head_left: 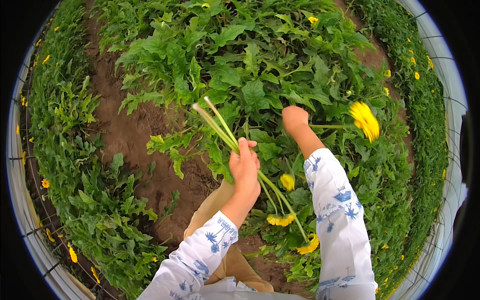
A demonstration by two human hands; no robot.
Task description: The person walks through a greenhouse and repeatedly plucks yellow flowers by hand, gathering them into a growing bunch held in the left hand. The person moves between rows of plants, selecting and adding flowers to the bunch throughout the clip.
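Note:
My left hand [244,162] is closed around a small bunch of yellow daisy-like flowers. Their pale cut stem ends [216,122] stick out above the fist, and two flower heads [281,219] hang below it to the right. A smaller yellow bloom [287,181] is near these stems; whether it belongs to the bunch, I cannot tell. Farther right and deeper among the leaves, my right hand [295,119] is clenched at the stem of another yellow flower [365,121]. Its stem runs out rightward from the fist, and the bloom is blurred. Leaves partly surround the right fingers.
Dense green leafy plants [230,65] fill the bed ahead. Bare brown soil [125,130] forms a path on the left, with another planted row [100,220] beyond it. Pale sheeting [447,100] edges the far right. My tan-trousered leg [212,207] is below my left hand.

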